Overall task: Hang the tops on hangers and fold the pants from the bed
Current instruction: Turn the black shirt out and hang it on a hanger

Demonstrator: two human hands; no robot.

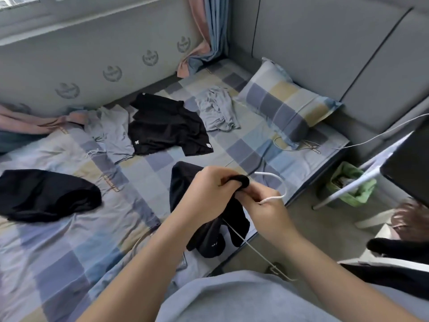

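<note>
Left hand (213,189): grip closed on a bunched edge of the black top (234,219), with the fabric rolled over the fingertips. Right hand (269,210): grip pinches the white hanger (284,189) at the base of its hook; the two hands touch. The top hangs below both grips, over the near edge of the bed (69,240). The hook curves up and right of the right hand, and one hanger arm runs out from under the cloth toward the body. Also on the bed: black garment (46,194) far left, second black top (167,129) centre, grey garment (116,133) just left of it, crumpled grey piece (216,110) beside the pillow (285,105).
</note>
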